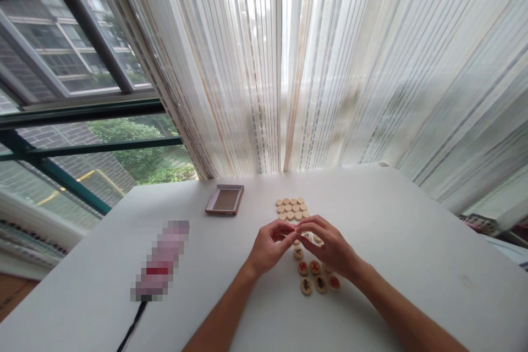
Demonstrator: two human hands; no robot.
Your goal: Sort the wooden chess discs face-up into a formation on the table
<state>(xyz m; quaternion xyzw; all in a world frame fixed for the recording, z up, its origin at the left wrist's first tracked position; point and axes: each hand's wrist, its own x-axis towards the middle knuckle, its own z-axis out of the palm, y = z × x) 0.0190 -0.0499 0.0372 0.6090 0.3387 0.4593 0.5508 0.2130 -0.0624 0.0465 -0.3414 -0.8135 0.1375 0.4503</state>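
Observation:
My left hand and my right hand meet fingertip to fingertip just above a white table. Their fingers are curled and pinched together; what they grip is too small to make out. Below and between them lie several round wooden game pieces with red or black marks facing up. Just beyond my hands sits a tight cluster of blank-faced wooden discs, laid flat in rows.
A shallow brown tray with a pale rim lies at the table's far side, left of the discs. A blurred pink object with a dark cable lies left. Striped sheer curtains hang behind the table; a window is left.

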